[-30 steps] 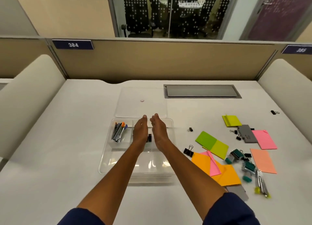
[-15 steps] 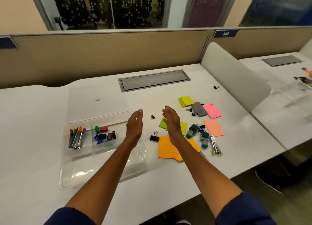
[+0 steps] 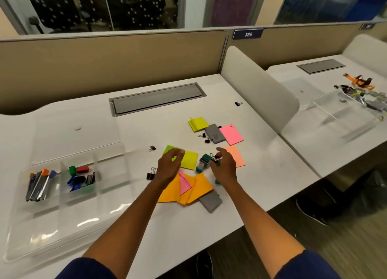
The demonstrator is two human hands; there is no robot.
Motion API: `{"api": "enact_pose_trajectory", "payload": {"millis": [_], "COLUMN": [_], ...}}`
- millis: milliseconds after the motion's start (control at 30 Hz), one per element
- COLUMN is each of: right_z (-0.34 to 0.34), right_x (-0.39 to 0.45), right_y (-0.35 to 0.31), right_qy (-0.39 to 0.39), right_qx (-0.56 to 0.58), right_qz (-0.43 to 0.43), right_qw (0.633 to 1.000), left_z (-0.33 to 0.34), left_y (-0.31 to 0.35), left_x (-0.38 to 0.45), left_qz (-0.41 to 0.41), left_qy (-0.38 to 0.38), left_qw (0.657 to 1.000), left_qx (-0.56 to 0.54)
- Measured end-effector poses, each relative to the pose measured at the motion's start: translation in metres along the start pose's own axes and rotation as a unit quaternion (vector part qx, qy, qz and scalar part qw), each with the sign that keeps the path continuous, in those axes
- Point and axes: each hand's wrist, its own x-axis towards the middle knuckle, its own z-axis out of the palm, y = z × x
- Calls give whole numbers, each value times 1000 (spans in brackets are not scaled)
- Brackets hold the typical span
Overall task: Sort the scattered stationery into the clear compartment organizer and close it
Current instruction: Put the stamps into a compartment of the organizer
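Observation:
The clear organizer (image 3: 21, 247) lies open at the left. It holds pens (image 3: 37, 184) in one compartment and coloured clips (image 3: 80, 180) in the one beside it. Its lid (image 3: 75, 136) lies flat behind it. Scattered to the right are orange sticky notes (image 3: 196, 186), yellow-green notes (image 3: 189, 160), teal binder clips (image 3: 204, 161) and a black binder clip (image 3: 151, 175). My left hand (image 3: 169, 165) hovers over the green notes, fingers loosely curled and holding nothing. My right hand (image 3: 224, 165) reaches over the teal clips, fingertips at a small black clip (image 3: 216, 157); a grip cannot be told.
Further back lie a yellow pad (image 3: 198, 123), a grey pad (image 3: 214, 134), pink (image 3: 232, 134) and salmon (image 3: 237, 157) notes, and a lone clip (image 3: 238, 104). Another grey pad (image 3: 210, 201) sits near the desk's front edge. A divider (image 3: 257, 90) bounds the right side.
Both hands left the organizer and moved right over the scattered notes and clips. Their straight fingers have curled. The view swung to the right.

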Motion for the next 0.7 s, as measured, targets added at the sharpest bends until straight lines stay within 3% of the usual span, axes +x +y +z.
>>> {"api": "enact_pose_trajectory", "payload": {"millis": [200,400,700], "right_z": [-24,-21,-18], "right_x": [12,21,37], "right_y": [40,62,65], "right_qy": [-46,-103,-115], "right_qx": [-161,-277,-287], "right_qz": [-6,-48,-79], "right_qw": [986,954,948], "left_z": [43,75,112], "left_y": [-2,-8,0], "left_x": [14,20,29], "left_qz": [11,32,6], "left_qy": [-7,-50,-24], "left_qw": [993,960,919], "left_qx": [116,273,393]}}
